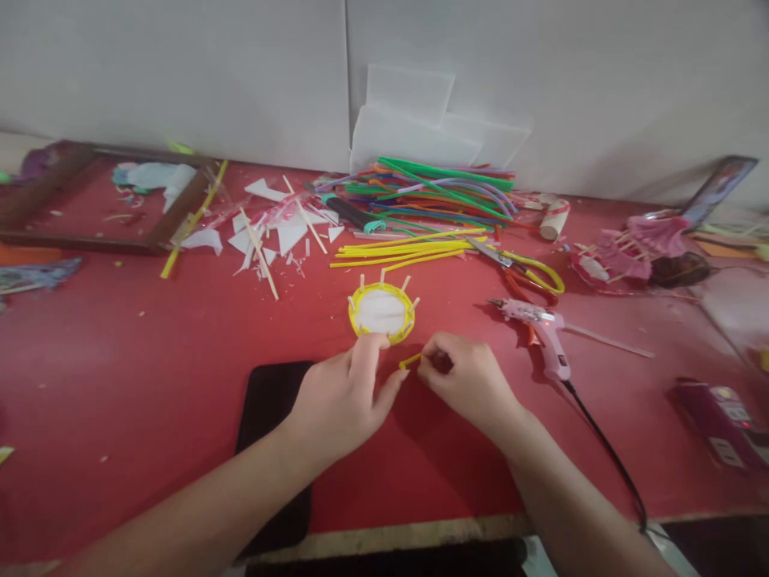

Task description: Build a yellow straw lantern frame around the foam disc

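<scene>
A small round white disc ringed with yellow pipe cleaner and stuck with several short wooden sticks lies on the red table. My left hand rests just below it, its fingertips pressed on the disc's near edge. My right hand is pinched shut on the end of a yellow pipe cleaner, which runs between the two hands.
A pink glue gun with a black cord lies right of my hands. Scissors and a heap of coloured pipe cleaners sit behind. A black pad lies under my left forearm. White foam scraps and a wooden frame lie at the left.
</scene>
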The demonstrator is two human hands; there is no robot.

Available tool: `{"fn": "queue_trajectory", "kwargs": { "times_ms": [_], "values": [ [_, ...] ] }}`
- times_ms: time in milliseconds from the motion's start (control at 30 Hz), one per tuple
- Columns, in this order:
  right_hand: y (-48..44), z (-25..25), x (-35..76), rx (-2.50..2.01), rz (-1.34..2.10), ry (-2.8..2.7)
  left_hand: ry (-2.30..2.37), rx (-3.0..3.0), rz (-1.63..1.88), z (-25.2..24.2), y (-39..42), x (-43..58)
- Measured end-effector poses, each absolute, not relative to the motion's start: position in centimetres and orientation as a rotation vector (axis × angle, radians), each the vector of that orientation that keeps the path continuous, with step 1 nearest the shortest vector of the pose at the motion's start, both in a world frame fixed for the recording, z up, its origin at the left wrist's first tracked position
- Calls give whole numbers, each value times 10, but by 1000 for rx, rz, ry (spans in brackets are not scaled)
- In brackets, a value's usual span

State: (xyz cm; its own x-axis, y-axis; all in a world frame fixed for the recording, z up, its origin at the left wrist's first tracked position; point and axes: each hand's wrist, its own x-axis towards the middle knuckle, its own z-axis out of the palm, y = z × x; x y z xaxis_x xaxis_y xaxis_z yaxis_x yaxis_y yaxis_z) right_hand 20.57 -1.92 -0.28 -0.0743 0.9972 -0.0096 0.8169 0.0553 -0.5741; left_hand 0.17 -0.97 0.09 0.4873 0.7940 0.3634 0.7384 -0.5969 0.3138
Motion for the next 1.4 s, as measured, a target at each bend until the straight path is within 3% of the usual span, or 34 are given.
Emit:
{"fn": "queue_trajectory", "kwargs": {
  "times_ms": [100,467,733,1067,1200,1300,1400],
  "values": [
    [-16,-2,216,-1752,671,-1991,1291,2507,885,-1,-5,1],
    [-18,3,227,-1564,710,-2150,1369,2234,719,-7,15,-5],
    [-17,19,238,-1636,588,-2157,1741,2206,370,13,21,-11],
    [77,28,242,-1782,162,-2400,2051,2107,211,28,41,-30],
    [115,23,226,-1742,42,-2555,2150,2086,344,29,36,-28],
    [130,23,214,-1707,41,-2679,2017,2243,447,30,25,-20],
    [136,27,205,-1667,87,-2762,1534,2494,244,30,12,-5]
  ]
}}
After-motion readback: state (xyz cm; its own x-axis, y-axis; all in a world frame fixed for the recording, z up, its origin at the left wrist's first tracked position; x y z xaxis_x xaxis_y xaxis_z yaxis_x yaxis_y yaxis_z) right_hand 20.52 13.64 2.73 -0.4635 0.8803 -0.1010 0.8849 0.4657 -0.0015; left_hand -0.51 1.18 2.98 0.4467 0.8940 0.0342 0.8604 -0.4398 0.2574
